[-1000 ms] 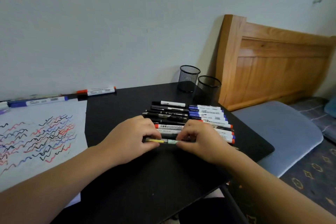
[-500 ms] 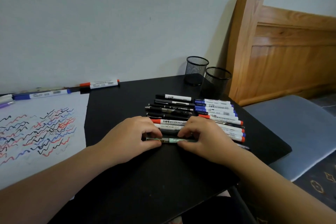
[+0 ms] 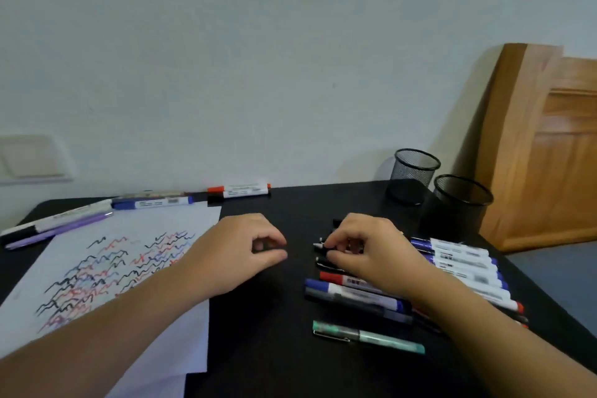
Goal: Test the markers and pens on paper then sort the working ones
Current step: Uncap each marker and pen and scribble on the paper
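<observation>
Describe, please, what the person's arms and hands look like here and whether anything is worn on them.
Both forearms are bare as far as the picture shows, with no sleeve in view. The left hand and the right hand wear no gloves, and no ring, watch or bracelet shows on the fingers or wrists. No markings are visible.

My arms come into view bare from the lower corners, with no sleeve showing on either forearm up to the edge of the picture. My left hand [image 3: 235, 255] wears nothing: I see no ring, no watch, no band at the wrist. My right hand [image 3: 374, 252] is just as plain, with no glove or jewellery on the parts that show. The nails I can make out look short, though the picture is too soft there for me to tell more.
</observation>
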